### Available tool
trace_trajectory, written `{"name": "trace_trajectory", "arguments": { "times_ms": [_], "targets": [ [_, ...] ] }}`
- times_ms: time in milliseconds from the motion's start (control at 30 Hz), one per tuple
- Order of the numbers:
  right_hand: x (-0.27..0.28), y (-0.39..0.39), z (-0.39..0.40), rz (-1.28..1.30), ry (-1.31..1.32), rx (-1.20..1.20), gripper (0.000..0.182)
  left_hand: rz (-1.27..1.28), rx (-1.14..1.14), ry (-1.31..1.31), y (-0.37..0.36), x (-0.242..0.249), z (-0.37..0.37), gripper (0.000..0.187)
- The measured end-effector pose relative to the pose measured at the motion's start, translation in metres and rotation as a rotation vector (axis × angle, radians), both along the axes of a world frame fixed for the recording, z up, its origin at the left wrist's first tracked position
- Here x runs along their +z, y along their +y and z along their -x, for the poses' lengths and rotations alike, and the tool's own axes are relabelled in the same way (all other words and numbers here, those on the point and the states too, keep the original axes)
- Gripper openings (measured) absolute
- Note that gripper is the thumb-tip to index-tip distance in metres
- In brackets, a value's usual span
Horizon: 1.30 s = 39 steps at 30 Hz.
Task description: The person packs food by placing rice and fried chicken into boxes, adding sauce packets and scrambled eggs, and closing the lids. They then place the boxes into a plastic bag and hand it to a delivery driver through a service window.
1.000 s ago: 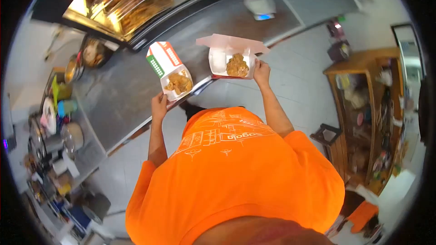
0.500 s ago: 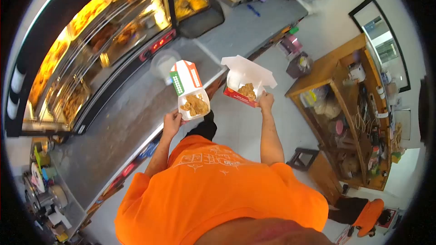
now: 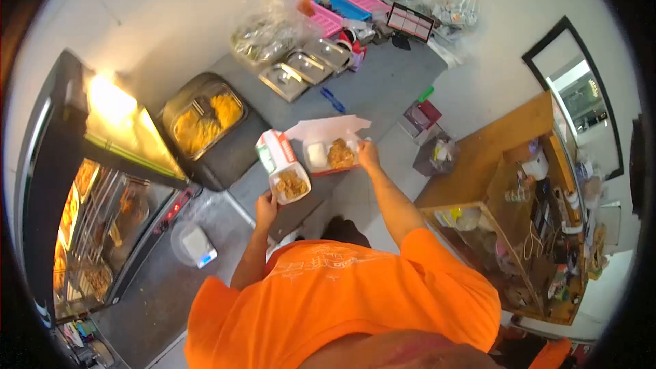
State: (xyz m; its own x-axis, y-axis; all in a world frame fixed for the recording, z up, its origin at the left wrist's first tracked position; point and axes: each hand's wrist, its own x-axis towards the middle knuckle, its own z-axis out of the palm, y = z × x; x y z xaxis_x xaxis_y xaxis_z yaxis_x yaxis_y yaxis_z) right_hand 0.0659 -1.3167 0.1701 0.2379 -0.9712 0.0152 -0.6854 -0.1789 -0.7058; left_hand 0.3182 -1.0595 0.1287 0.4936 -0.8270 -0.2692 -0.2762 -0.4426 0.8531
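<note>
My left hand point(image 3: 266, 209) grips the near edge of a small open takeaway box point(image 3: 270, 153), white with green and orange-red printing on its raised lid. A piece of fried chicken point(image 3: 291, 185) lies inside. On the right, my right hand point(image 3: 367, 153) is closed on the side of a wider open takeaway box point(image 3: 331, 127) with a red front. Fried chicken point(image 3: 340, 155) and a white block point(image 3: 316, 155), perhaps rice, sit side by side in it. Both boxes are close together near the counter's edge.
Ahead are a black tray of yellow food point(image 3: 208, 121), lidded steel pans point(image 3: 307, 66), blue tongs point(image 3: 333, 100) and a pink basket point(image 3: 325, 19). A lit glass food cabinet point(image 3: 116, 232) stands left, beside a small scale point(image 3: 197, 244). A wooden cabinet point(image 3: 471, 164) stands right.
My view has swung toward the far counter with its tray and pans. Both boxes have come closer together, now nearly touching, and the white block in the wider one shows.
</note>
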Motion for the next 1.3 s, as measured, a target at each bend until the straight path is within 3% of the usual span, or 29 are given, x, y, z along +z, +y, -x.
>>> {"name": "trace_trajectory", "arguments": {
  "times_ms": [67, 133, 167, 200, 233, 300, 367, 400, 467, 500, 533, 567, 633, 667, 700, 733, 767, 800, 867, 900, 967, 1067, 1167, 1267, 1300],
  "targets": [
    [-0.021, -0.045, -0.012, -0.109, 0.01, 0.04, 0.032, -0.079, 0.079, -0.033, -0.019, 0.025, 0.012, 0.032],
    [0.0, -0.079, -0.022, -0.047, -0.059, 0.051, 0.029, -0.266, 0.203, -0.145, -0.035, 0.039, 0.013, 0.03],
    [0.015, -0.099, -0.002, 0.019, -0.041, 0.057, 0.027, -0.149, 0.359, -0.382, -0.04, 0.049, 0.037, 0.031],
    [0.021, -0.12, -0.002, 0.035, -0.246, 0.122, 0.023, -0.024, 0.525, -0.62, -0.059, 0.057, 0.041, 0.033],
    [0.028, -0.135, -0.002, 0.043, -0.447, 0.188, 0.02, -0.033, 0.542, -0.628, -0.091, 0.084, 0.049, 0.033],
    [0.096, -0.161, -0.006, -0.245, -0.606, 0.523, 0.017, 0.049, 0.452, -0.071, -0.161, 0.142, 0.081, 0.036],
    [0.099, -0.201, -0.007, -0.418, -0.692, 0.902, 0.012, 0.065, 0.23, 0.06, -0.25, 0.156, 0.12, 0.039],
    [0.116, -0.229, -0.007, -0.504, -0.614, 1.094, 0.011, 0.161, 0.281, 0.241, -0.283, 0.125, 0.133, 0.04],
    [0.143, -0.283, -0.007, -0.553, -0.378, 1.298, 0.012, 0.394, 0.437, 0.447, -0.373, 0.15, 0.148, 0.042],
    [0.151, -0.313, -0.006, -0.555, -0.386, 1.306, 0.012, 0.518, 0.505, 0.543, -0.418, 0.163, 0.156, 0.043],
    [0.157, -0.343, -0.003, -0.519, -0.303, 1.429, 0.013, 0.607, 0.727, 0.728, -0.441, 0.16, 0.157, 0.043],
    [0.161, -0.374, -0.001, -0.484, -0.216, 1.553, 0.014, 0.583, 0.736, 0.671, -0.455, 0.159, 0.153, 0.042],
    [0.165, -0.469, -0.003, -0.447, -0.164, 1.458, 0.016, 0.578, 0.906, 0.815, -0.476, 0.165, 0.149, 0.039],
    [0.193, -0.527, -0.008, -0.128, -0.136, 1.227, 0.016, 0.491, 0.89, 0.745, -0.481, 0.165, 0.149, 0.038],
    [0.172, -0.597, -0.019, 0.507, -0.159, 1.007, 0.015, 0.457, 0.856, 0.707, -0.482, 0.157, 0.147, 0.038],
    [0.181, -0.652, -0.031, 0.106, -0.273, 0.596, 0.014, 0.422, 0.822, 0.669, -0.483, 0.147, 0.149, 0.039],
    [0.177, -0.721, -0.04, 0.255, -0.162, 0.554, 0.018, 0.415, 0.836, 0.666, -0.488, 0.145, 0.155, 0.039],
    [0.187, -0.765, -0.053, 0.188, 0.217, 0.466, 0.018, 0.369, 0.86, 0.67, -0.493, 0.142, 0.156, 0.038],
    [0.129, -0.86, -0.076, 0.387, 0.486, 0.56, 0.018, 0.32, 0.897, 0.668, -0.504, 0.139, 0.164, 0.038],
    [0.091, -0.897, -0.078, 0.388, 0.483, 0.573, 0.018, 0.361, 0.887, 0.741, -0.513, 0.137, 0.169, 0.038],
    [0.028, -0.95, -0.081, 0.532, 0.758, 0.946, 0.027, 0.431, 0.863, 0.856, -0.524, 0.13, 0.176, 0.043],
    [0.017, -0.946, -0.081, 0.502, 0.967, 1.04, 0.021, 0.425, 1.001, 0.923, -0.538, 0.132, 0.181, 0.048],
    [-0.005, -0.96, -0.09, 0.445, 0.977, 1.065, 0.017, 0.447, 1.067, 0.907, -0.551, 0.146, 0.188, 0.05],
    [0.005, -0.974, -0.095, 0.504, 1.205, 1.105, 0.021, 0.357, 1.108, 0.86, -0.526, 0.117, 0.195, 0.05],
    [0.01, -0.985, -0.09, 0.468, 1.028, 1.19, 0.023, 0.21, 0.952, 0.274, -0.517, 0.092, 0.205, 0.05]
  ]
}}
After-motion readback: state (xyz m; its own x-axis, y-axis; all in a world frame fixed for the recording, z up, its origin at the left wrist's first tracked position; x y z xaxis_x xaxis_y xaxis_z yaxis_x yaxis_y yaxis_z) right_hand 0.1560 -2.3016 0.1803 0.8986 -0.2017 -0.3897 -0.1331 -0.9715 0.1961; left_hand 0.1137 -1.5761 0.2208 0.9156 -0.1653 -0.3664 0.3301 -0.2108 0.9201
